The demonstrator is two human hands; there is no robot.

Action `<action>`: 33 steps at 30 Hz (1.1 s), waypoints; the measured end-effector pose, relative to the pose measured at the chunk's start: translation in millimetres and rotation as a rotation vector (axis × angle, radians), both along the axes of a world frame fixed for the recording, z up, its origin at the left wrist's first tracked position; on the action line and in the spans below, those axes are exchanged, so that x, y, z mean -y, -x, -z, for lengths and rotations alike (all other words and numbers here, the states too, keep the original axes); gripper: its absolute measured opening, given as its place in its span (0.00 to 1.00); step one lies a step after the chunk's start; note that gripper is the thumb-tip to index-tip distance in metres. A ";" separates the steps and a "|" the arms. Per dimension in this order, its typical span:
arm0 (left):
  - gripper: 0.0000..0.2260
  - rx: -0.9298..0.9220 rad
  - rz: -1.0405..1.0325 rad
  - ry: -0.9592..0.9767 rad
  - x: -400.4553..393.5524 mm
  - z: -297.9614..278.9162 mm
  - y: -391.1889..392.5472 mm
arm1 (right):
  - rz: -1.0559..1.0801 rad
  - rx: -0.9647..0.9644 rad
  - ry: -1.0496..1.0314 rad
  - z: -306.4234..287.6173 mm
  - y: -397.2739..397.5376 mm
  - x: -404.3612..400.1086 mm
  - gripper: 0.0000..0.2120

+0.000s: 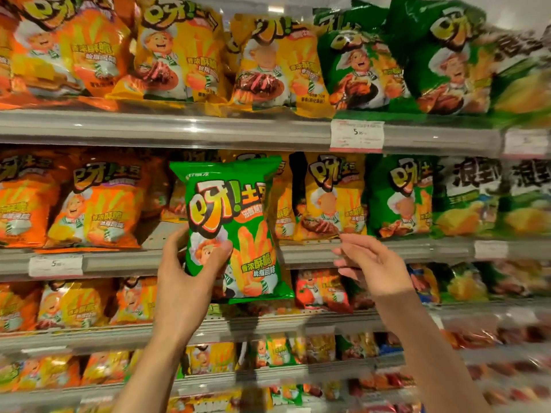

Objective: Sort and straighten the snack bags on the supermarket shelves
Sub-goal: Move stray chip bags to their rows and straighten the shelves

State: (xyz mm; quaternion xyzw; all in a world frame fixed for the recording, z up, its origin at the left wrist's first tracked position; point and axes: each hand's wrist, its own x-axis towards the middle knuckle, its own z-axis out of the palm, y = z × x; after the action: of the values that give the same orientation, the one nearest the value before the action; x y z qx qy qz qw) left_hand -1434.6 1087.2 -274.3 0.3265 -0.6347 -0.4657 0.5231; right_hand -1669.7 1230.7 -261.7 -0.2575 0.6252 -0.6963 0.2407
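Green and glossy, a snack bag (234, 231) is held upright in front of the shelves, level with the second shelf (387, 251) from the top in view. The left hand (190, 263) grips its lower left corner, thumb across the front over the printed cartoon chef, fingers curled behind. The right hand (372, 263) is raised just right of the bag, not touching it, its fingers loosely spread and slightly bent, holding nothing, in front of that shelf's edge. Behind the held bag, the second shelf carries orange bags (95, 210) on the left, yellow bags (331, 198) in the middle, a green bag (399, 198) beside them, and paler green bags (468, 198) at far right. Between the orange bags and the held bag a patch of bare shelf shows. The top shelf (179, 129) follows the same order: orange, yellow, then green bags (387, 61) leaning on one another. A white price tag (356, 135) hangs on its front edge and another tag (55, 265) sits on the second shelf's edge at left. Lower shelves hold smaller mixed bags, blurred.
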 end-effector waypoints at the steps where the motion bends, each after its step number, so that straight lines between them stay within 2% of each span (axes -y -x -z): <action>1: 0.26 0.004 0.004 0.010 -3.9 -0.4 9.6 | 0.015 -0.005 0.003 0.0 10.7 -6.5 0.08; 4: 0.29 -0.005 0.002 0.004 -15.7 -3.2 38.2 | 0.047 -0.054 -0.005 -1.0 43.7 -17.9 0.05; 8: 0.28 -0.009 -0.041 0.009 -29.7 -4.6 74.3 | 0.032 -0.232 -0.069 -7.3 81.8 -15.5 0.11; 14: 0.27 0.034 -0.105 0.069 -37.7 -6.6 100.2 | 0.003 -0.567 -0.282 -22.8 97.9 28.8 0.30; 20: 0.26 0.028 -0.123 0.072 -37.0 -11.0 102.8 | -0.023 -0.417 -0.317 -27.8 112.5 68.2 0.48; 24: 0.24 0.054 -0.125 0.090 -35.1 -13.9 97.8 | 0.022 -0.367 -0.284 -26.9 114.3 74.7 0.55; 27: 0.23 0.059 -0.120 0.119 -32.6 -17.5 94.0 | 0.056 -0.346 -0.242 -28.3 115.4 72.7 0.49; 31: 0.24 0.055 -0.110 0.126 -28.9 -19.4 88.7 | 0.049 -0.336 -0.212 -30.2 117.5 73.0 0.31; 33: 0.23 0.052 -0.107 0.122 -28.9 -20.6 86.0 | 0.013 -0.291 -0.188 -31.7 120.3 72.0 0.29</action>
State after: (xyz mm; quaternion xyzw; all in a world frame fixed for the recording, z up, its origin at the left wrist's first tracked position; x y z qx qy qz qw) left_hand -1520.6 1116.1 -253.7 0.3395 -0.6570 -0.3891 0.5493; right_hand -1790.0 1158.7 -230.0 -0.3278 0.7175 -0.5916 0.1665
